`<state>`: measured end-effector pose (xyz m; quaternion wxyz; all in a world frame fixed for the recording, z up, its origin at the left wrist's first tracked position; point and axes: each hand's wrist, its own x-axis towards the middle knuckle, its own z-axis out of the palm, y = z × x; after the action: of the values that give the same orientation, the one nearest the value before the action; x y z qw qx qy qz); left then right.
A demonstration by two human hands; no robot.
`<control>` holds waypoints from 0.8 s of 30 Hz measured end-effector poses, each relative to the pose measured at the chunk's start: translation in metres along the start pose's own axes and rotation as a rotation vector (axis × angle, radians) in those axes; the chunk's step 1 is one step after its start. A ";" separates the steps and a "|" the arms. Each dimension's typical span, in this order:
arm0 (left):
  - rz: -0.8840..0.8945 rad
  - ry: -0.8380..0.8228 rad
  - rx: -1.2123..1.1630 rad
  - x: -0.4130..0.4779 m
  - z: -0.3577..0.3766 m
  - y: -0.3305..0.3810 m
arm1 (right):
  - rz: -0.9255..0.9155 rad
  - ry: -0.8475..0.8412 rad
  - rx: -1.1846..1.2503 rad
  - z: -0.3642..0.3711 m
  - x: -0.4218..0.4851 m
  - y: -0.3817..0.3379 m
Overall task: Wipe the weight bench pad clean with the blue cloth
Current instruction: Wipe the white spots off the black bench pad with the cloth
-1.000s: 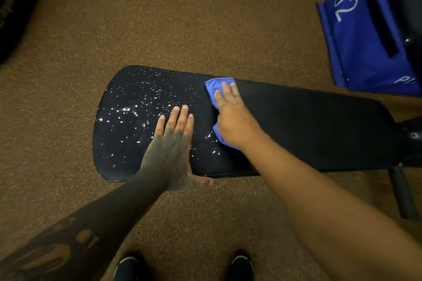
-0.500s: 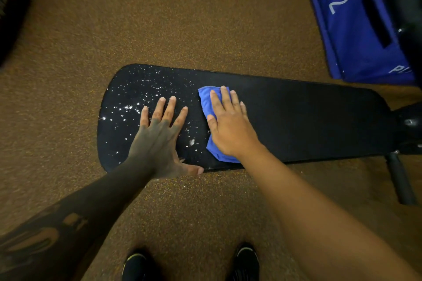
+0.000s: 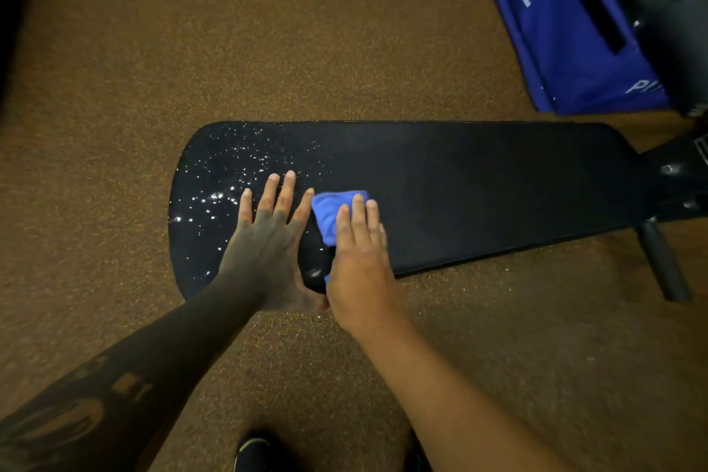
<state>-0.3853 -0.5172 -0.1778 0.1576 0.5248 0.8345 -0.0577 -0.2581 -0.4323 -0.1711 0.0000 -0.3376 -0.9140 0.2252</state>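
A long black weight bench pad (image 3: 479, 195) lies across the brown floor, its left end speckled with white droplets. My right hand (image 3: 360, 257) presses the folded blue cloth (image 3: 329, 211) flat onto the pad near its front edge, with most of the cloth hidden under the palm. My left hand (image 3: 268, 238) rests flat on the pad just left of the cloth, fingers spread and holding nothing. The two hands almost touch at the thumbs.
A blue panel marked "02" (image 3: 567, 31) stands at the back right beside dark equipment. The bench's black frame and a leg (image 3: 662, 261) stick out at the right end. My shoes (image 3: 253, 452) show at the bottom edge on the speckled brown floor.
My right hand has drawn the cloth from the pad's far edge back toward the front edge. My left hand stayed flat on the pad and now sits closer to the cloth.
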 end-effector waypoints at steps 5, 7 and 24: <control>0.048 -0.005 0.038 -0.007 0.002 -0.015 | 0.215 0.066 0.083 -0.004 0.014 0.008; 0.064 -0.007 0.040 -0.008 0.001 -0.018 | 0.160 0.051 0.077 0.005 0.004 -0.015; 0.031 0.016 0.007 -0.012 0.007 -0.027 | 0.098 0.025 -0.017 -0.014 0.053 0.015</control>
<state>-0.4033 -0.5416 -0.1819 0.1501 0.5386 0.8273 -0.0540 -0.2877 -0.3832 -0.1731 -0.0026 -0.3849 -0.8981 0.2129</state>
